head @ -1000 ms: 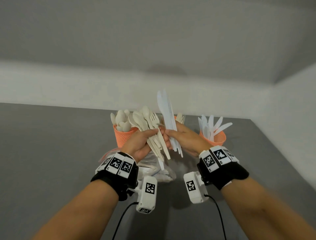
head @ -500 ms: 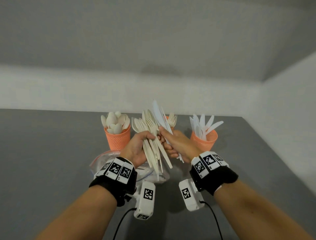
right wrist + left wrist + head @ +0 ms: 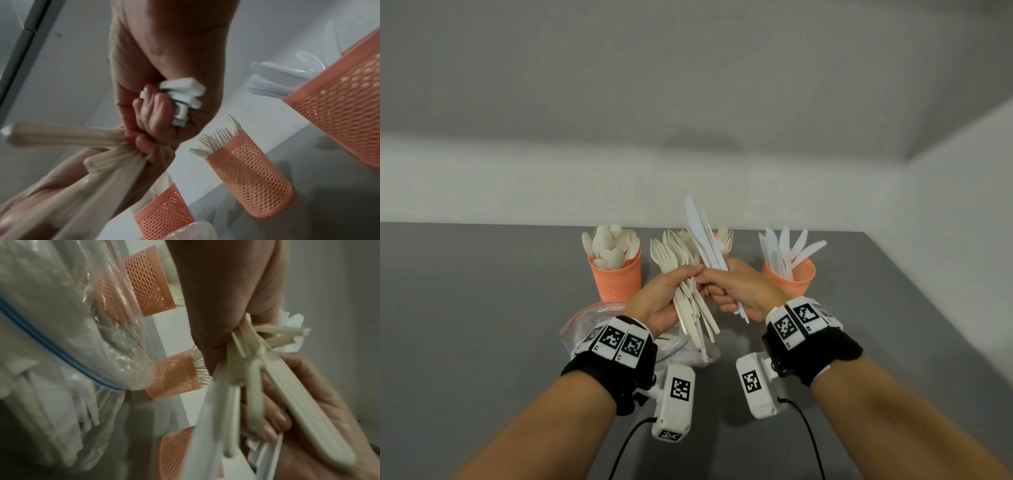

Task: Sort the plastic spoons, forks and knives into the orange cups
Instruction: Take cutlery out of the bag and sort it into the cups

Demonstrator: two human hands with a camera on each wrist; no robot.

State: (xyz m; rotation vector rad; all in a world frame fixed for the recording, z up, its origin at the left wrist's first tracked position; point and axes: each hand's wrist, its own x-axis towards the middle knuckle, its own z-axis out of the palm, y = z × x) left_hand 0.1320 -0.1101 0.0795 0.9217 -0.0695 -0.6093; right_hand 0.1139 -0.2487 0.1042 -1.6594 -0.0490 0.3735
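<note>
My left hand (image 3: 664, 298) grips a bundle of cream forks (image 3: 681, 270) upright above the table. Touching it, my right hand (image 3: 736, 291) holds several white knives (image 3: 703, 240), blades up; their handle ends (image 3: 183, 95) stick out of my fist. Three orange mesh cups stand behind: the left cup (image 3: 616, 277) holds spoons, the middle cup (image 3: 252, 177) holds forks and is mostly hidden behind my hands in the head view, the right cup (image 3: 794, 277) holds knives. The cream fork handles (image 3: 304, 415) cross both hands in the left wrist view.
A clear zip bag (image 3: 582, 329) with a blue seal (image 3: 61, 350), still holding white cutlery, lies on the grey table (image 3: 465, 308) under my left wrist. A white wall runs behind the cups and along the table's right edge.
The knives in my right hand tilted from leaning left back to more upright and higher. Both hands stayed together in front of the cups; the spoons seen earlier in the left bundle no longer show.
</note>
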